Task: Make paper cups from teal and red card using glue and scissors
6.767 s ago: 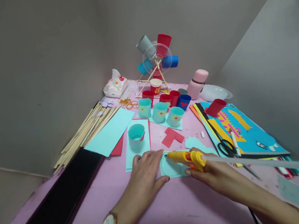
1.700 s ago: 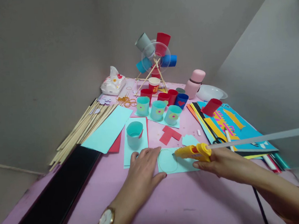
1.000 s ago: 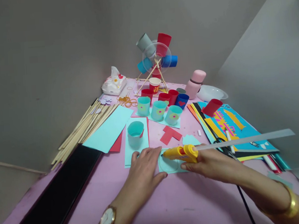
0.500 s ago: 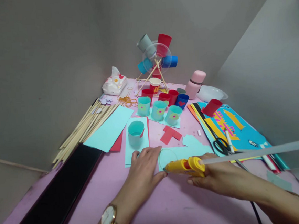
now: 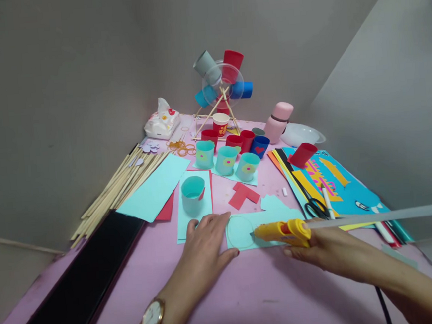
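Observation:
My right hand (image 5: pixel 312 242) is wrapped round a yellow hot glue gun (image 5: pixel 285 232), with a long whitish glue stick (image 5: pixel 384 214) coming out of its back. Its nozzle meets the right side of a circle outline on a light turquoise paper strip (image 5: pixel 268 215). My left hand (image 5: pixel 206 242) lies flat with fingers spread at the strip's left end, thumb apart. Just beyond it, a turquoise paper cup (image 5: pixel 193 196) with a small red piece stands on another turquoise sheet (image 5: pixel 181 224). A red paper cutout (image 5: pixel 243 195) lies behind the strip.
Several decorated paper cups (image 5: pixel 226 160) stand mid-table before a stick-and-cup wheel model (image 5: pixel 223 84). Scissors (image 5: pixel 316 208), markers and coloured sheets lie right, near a pink bottle (image 5: pixel 279 122) and white bowl (image 5: pixel 302 134). Wooden sticks (image 5: pixel 116 185) and a black slab-like object (image 5: pixel 79 282) lie left.
The glue gun in my right hand has moved right along the circle, from its lower left to its right side. My left hand stays at the strip's left end.

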A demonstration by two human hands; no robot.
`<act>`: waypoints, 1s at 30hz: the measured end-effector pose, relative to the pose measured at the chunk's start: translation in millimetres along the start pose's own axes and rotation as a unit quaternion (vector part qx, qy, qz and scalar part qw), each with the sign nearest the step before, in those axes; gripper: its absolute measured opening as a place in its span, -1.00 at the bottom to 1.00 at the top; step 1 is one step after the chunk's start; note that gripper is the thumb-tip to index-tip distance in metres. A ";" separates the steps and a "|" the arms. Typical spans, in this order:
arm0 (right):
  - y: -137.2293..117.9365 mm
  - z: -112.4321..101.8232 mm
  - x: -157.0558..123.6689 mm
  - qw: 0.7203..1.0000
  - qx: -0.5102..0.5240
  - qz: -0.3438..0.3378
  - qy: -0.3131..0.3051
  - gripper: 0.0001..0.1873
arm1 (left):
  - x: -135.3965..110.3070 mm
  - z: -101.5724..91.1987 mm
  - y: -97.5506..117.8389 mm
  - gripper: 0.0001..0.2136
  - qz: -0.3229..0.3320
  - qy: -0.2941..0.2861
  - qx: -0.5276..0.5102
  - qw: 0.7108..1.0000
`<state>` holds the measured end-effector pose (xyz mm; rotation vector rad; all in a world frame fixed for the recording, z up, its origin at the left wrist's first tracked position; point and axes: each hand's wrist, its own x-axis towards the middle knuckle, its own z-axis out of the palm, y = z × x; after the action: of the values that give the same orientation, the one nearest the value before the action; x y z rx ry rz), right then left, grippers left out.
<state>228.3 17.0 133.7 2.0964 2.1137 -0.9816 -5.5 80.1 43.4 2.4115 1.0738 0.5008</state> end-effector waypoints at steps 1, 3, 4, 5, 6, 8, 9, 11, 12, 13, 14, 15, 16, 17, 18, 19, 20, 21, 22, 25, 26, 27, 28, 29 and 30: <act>-0.3 0.1 1.2 1.000 0.001 -0.011 0.008 -0.68 | -0.2 0.0 0.1 -0.42 0.000 0.000 0.000 1.000; -1.0 0.0 3.2 0.999 -0.011 -0.027 0.020 -0.71 | 0.0 0.1 0.5 -0.43 0.000 0.001 0.001 1.000; -1.1 -0.3 3.9 0.999 -0.021 -0.031 0.022 -0.72 | 0.4 0.1 0.7 -0.43 0.000 0.000 0.001 1.000; -1.0 -0.5 4.5 0.999 -0.031 -0.032 0.021 -0.74 | 0.8 0.0 1.0 -0.43 0.001 -0.001 0.002 1.000; -0.7 -0.8 4.9 0.999 -0.038 -0.030 0.020 -0.75 | 1.3 -0.2 1.3 -0.43 0.001 -0.002 0.002 1.000; 0.1 -1.3 5.2 0.999 -0.042 -0.028 0.016 -0.76 | 1.8 -0.7 1.9 -0.43 0.001 -0.005 0.002 1.000; 0.5 -1.5 5.2 0.999 -0.042 -0.027 0.013 -0.75 | 1.9 -1.0 2.2 -0.43 0.000 -0.004 0.002 1.000; 0.9 -2.0 5.2 0.999 -0.040 -0.022 0.012 -0.74 | 1.7 -1.6 2.6 -0.43 -0.001 -0.004 0.002 1.000; 1.0 -2.4 5.4 0.999 -0.028 -0.023 0.008 -0.75 | 1.6 -1.8 2.7 -0.43 -0.002 -0.004 0.002 1.000; 1.0 -2.8 5.7 1.000 -0.009 -0.025 0.005 -0.75 | 1.5 -1.9 2.7 -0.43 -0.002 -0.004 0.002 1.000; 1.1 -3.2 6.3 1.000 0.013 -0.023 0.004 -0.73 | 1.5 -1.9 2.7 -0.43 -0.002 -0.004 0.002 1.000; 1.1 -3.6 7.2 0.999 0.037 -0.018 0.001 -0.70 | 1.5 -1.8 2.7 -0.43 -0.002 -0.004 0.002 1.000; 1.2 -3.8 8.3 0.998 0.056 -0.010 0.000 -0.67 | 1.7 -1.7 2.6 -0.43 -0.002 -0.004 0.002 1.000; 1.3 -4.0 9.7 0.998 0.068 0.000 0.000 -0.66 | 1.8 -1.6 2.5 -0.43 -0.002 -0.004 0.002 1.000; 1.4 -4.0 11.2 0.997 0.072 0.009 0.002 -0.68 | 1.9 -1.4 2.4 -0.42 -0.002 -0.004 0.001 1.000; 1.5 -4.1 12.9 0.997 0.073 0.012 0.004 -0.69 | 1.9 -1.2 2.3 -0.42 -0.001 -0.004 0.001 1.000; 1.6 -4.1 14.5 0.997 0.074 0.011 0.006 -0.70 | 1.7 -1.0 2.3 -0.42 -0.001 -0.004 0.001 1.000; 1.7 -4.2 16.0 0.997 0.075 0.008 0.007 -0.70 | 1.5 -0.9 2.3 -0.42 -0.001 -0.003 0.000 1.000; 1.7 -4.4 17.1 0.997 0.075 0.008 0.005 -0.69 | 1.2 -0.9 2.4 -0.43 -0.001 -0.002 0.000 1.000; 1.2 -5.5 16.7 0.998 0.063 0.018 -0.002 -0.66 | 0.3 -1.8 3.1 -0.44 -0.003 0.000 -0.002 1.000; 0.8 -5.9 15.3 0.998 0.056 0.019 -0.002 -0.67 | 0.3 -2.2 3.3 -0.44 -0.003 0.000 -0.002 1.000; 0.2 -6.1 13.3 0.999 0.046 0.017 -0.001 -0.67 | 0.4 -2.6 3.5 -0.44 -0.003 0.000 -0.003 1.000; -0.6 -6.2 11.0 0.999 0.035 0.011 0.000 -0.69 | 0.7 -3.0 3.6 -0.44 -0.003 0.000 -0.003 1.000; -1.6 -6.1 8.7 1.000 0.020 0.002 0.001 -0.71 | 0.9 -3.2 3.6 -0.44 -0.002 -0.001 -0.004 1.000; -2.8 -5.9 6.5 1.000 0.002 -0.008 -0.001 -0.74 | 1.2 -3.2 3.4 -0.44 -0.002 -0.001 -0.005 1.000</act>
<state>227.5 25.6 136.8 2.0844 2.1319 -0.9904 -4.3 79.8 48.0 2.4002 1.0727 0.5025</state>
